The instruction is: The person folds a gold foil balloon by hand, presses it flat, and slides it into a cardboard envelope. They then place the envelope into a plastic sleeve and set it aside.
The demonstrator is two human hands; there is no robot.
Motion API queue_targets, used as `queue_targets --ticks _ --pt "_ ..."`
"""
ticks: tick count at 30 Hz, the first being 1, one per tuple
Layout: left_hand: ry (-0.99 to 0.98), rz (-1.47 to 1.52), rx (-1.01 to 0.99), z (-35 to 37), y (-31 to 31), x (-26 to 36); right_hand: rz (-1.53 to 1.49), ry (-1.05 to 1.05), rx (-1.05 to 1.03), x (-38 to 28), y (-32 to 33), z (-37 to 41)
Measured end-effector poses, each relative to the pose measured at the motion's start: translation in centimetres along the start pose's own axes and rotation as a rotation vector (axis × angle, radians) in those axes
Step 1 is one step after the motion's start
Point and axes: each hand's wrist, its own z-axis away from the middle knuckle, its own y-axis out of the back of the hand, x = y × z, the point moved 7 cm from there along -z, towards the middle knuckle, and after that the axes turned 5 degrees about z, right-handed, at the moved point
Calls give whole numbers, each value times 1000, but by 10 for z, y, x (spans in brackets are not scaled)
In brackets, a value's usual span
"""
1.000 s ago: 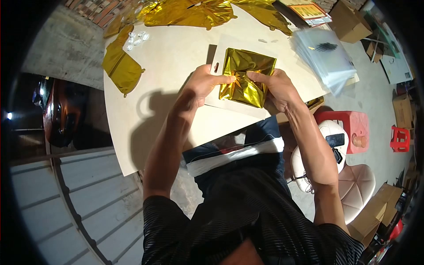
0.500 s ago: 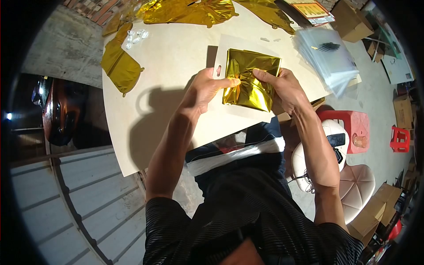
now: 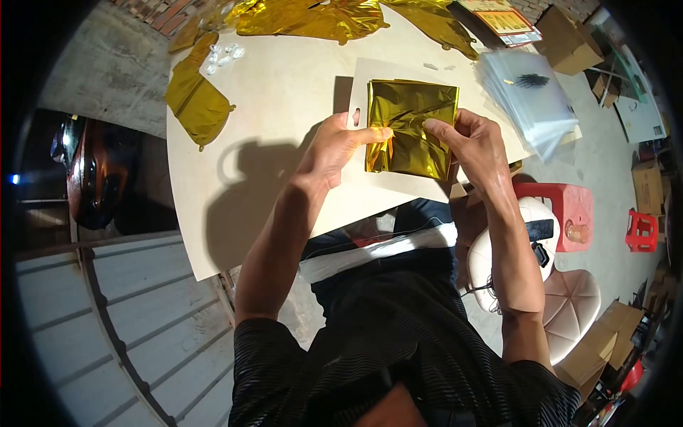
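A folded gold foil packet (image 3: pixel 413 153) lies squarish and creased over a translucent plastic sleeve (image 3: pixel 361 80) at the table's near edge. My left hand (image 3: pixel 337 148) grips the packet's left side, thumb pressed on top and fingers hidden beneath. On the right side, my right hand (image 3: pixel 478 146) pinches the foil's edge between thumb and bent fingers. The sleeve has a small hanging slot beside my left hand.
More gold foil pieces (image 3: pixel 200 107) lie along the table's (image 3: pixel 284 78) left and far edges, near small white items (image 3: pixel 226 55). Clear plastic sleeves (image 3: pixel 523 107) are stacked at the right, below a printed box (image 3: pixel 501 20). A red stool (image 3: pixel 569 206) stands right.
My right hand has shifted slightly right along the foil, its fingers more bent at the edge. The packet's right side looks flatter and more squared. My left hand keeps its hold.
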Motion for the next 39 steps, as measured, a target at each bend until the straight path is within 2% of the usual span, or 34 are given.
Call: queue_targets --ticks 1,4,10,17,20,22,25,27,29,33,35,37,39 --pt "2 12 -13 0 -2 -2 -110 -12 -44 0 -3 2" --pt "-21 4 -14 -2 -5 -5 -161 -110 -67 13 -6 1" --pt "-24 -5 6 7 -9 0 -298 -167 -117 21 -10 2" --pt "-7 -20 26 2 -8 -8 -284 -189 -170 32 -14 2" --pt "-10 -2 49 2 -4 -10 -185 -128 -142 30 -3 4" --pt "-23 -3 49 3 -1 -8 -58 -115 67 24 19 11" --pt "-37 12 35 5 -4 -6 23 -45 174 28 33 12" --pt "-39 25 19 5 -9 -6 -35 -21 193 26 31 18" --pt "-33 41 11 5 -12 -8 -297 -114 -49 33 13 19" --pt "-25 -21 21 9 -20 -8 -433 -196 -110 44 -5 23" --pt "-99 7 15 14 -27 1 -505 -212 -98 52 -9 22" --pt "-68 -43 -12 13 -23 -1 -635 -231 -77 54 -12 24" --pt "-37 -94 -43 15 -19 -3 -608 -253 -39 57 -7 24"
